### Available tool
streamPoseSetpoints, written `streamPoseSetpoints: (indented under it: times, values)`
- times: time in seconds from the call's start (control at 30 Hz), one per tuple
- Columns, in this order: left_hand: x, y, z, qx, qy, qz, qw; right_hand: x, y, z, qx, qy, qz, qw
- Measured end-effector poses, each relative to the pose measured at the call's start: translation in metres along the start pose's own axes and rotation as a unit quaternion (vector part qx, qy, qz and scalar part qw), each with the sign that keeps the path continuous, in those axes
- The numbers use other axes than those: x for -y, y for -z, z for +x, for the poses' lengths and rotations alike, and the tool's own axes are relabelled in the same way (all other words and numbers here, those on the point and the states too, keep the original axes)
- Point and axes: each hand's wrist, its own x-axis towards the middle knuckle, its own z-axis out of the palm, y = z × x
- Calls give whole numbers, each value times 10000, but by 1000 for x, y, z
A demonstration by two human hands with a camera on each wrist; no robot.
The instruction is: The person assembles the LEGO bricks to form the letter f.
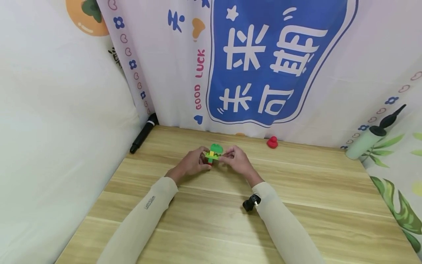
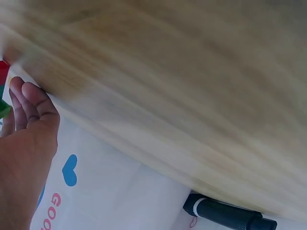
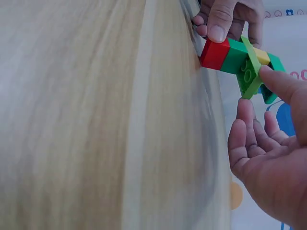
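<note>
Both hands are on a small stack of toy bricks (image 1: 216, 148) over the far middle of the table. In the right wrist view a red brick (image 3: 215, 54) forms its base, followed by a green brick (image 3: 233, 56), a light green plate (image 3: 249, 81), a yellow brick (image 3: 262, 56) and a rounded green brick (image 3: 277, 62). My left hand (image 1: 193, 162) grips the low part, its thumb on the red brick. From the right, my right hand (image 1: 238, 160) pinches the plate's edge between thumb and a fingertip. The left wrist view catches only a sliver of the stack.
A red duck-shaped toy (image 1: 272, 142) sits at the table's back edge. Lying at the back left corner is a black tube (image 1: 144, 133). A pale green hand pump (image 1: 366, 142) with black nozzle stands at the right. Printed cloth (image 1: 171, 73) hangs behind the table.
</note>
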Motion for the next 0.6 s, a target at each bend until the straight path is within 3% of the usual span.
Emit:
streamPoseSetpoints:
  times: [0.13,0.27,0.43,0.6]
  values:
    - [2,1,-1,47,-234,104,9997,-3,0,0,-61,-61,-117,9999]
    - [3,4,-2,269,-370,304,9985,-5,-3,0,-74,-22,-598,9982]
    - [5,5,-3,583,-160,424,9973,-3,-10,-3,-143,-140,-1300,9913]
    - [3,6,-3,655,13,459,9968,2,-13,-4,-120,-182,-1522,9881]
